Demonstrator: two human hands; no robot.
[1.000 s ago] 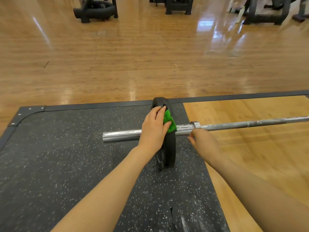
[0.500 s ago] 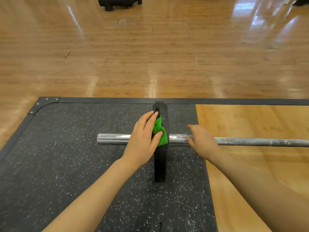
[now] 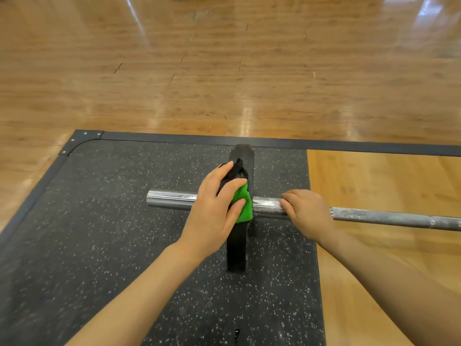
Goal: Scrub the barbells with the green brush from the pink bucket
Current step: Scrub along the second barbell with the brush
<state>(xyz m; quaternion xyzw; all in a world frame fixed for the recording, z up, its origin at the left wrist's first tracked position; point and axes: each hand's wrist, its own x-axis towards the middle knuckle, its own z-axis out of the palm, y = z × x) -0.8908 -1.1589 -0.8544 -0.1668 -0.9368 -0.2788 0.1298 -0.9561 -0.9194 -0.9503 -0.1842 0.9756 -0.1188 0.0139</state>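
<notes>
Gripping green brush [image 3: 243,204] with left hand [image 3: 214,211] against black plate [image 3: 240,248], right hand [image 3: 308,213] curled over barbell [image 3: 389,217] lying on mat [image 3: 99,221]; likely heavy, stiff, slippery steel, best steadied beside plate.

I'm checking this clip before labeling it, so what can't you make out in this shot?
Head view only:
- Pink bucket: not in frame.
- Barbell: its right end is cut off by the frame edge.
- Green brush: mostly covered by the left hand.
- Right hand: its fingertips curl behind the bar.
</notes>
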